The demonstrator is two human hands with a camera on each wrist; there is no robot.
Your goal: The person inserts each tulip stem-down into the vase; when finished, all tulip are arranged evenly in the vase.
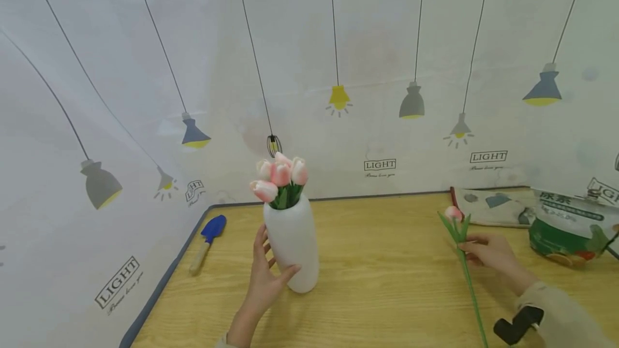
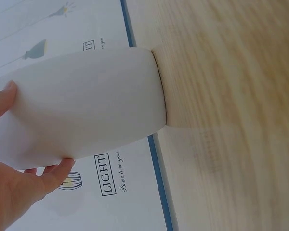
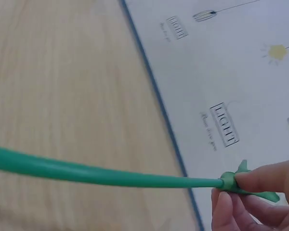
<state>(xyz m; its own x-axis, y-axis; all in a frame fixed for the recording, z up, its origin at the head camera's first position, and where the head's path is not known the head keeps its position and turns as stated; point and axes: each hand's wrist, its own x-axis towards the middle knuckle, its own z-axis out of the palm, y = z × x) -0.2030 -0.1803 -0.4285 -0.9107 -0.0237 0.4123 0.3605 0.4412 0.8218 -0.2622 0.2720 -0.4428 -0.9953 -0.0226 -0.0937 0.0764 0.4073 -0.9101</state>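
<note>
A white vase (image 1: 296, 246) with several pink tulips (image 1: 280, 174) in its mouth stands on the wooden table. My left hand (image 1: 266, 278) grips the vase from its left side, thumb in front and fingers behind; in the left wrist view the vase (image 2: 96, 96) meets the tabletop at its base. Over on the right, my right hand (image 1: 490, 256) pinches a single pink tulip (image 1: 453, 214) by its stem just below the leaves. Its long green stem (image 3: 96, 174) runs away from the fingertips in the right wrist view.
A blue hand trowel (image 1: 213, 228) with a wooden handle lies left of the vase. At the right stand a green and white bag (image 1: 566, 230) and a folded patterned cloth or pouch (image 1: 498, 205). A wall sheet printed with lamps borders the table (image 1: 382, 283).
</note>
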